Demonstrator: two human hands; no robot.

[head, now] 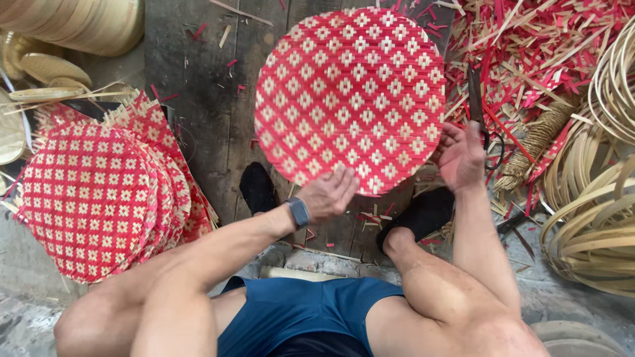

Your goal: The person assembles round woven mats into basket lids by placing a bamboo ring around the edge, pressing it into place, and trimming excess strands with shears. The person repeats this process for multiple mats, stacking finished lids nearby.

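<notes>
Dark, worn floorboards [198, 99] strewn with red and pale bamboo offcuts run under the seated person, whose black shoes rest just below a round woven mat [350, 99] in a red-and-cream diamond pattern. This mat is held up in front of the knees, facing the camera, its disc without a clear long axis. It lies above and between both hands: the left hand [327, 195] meets its lower edge from beneath, fingers loosely spread and curled against the rim, while the right hand [460, 158] meets the lower right edge, palm open toward the mat, fingers fairly wide and apparently pressing the rim rather than closed round it. Both hands sit about equally near; the left looks to be carrying more of the mat. A dark wristwatch [299, 213] sits on the left wrist. To the left lies a stack of finished mats [92, 198] of the same pattern; to the right, a heap of red strips [529, 46] and coiled bamboo hoops [595, 231].
</notes>
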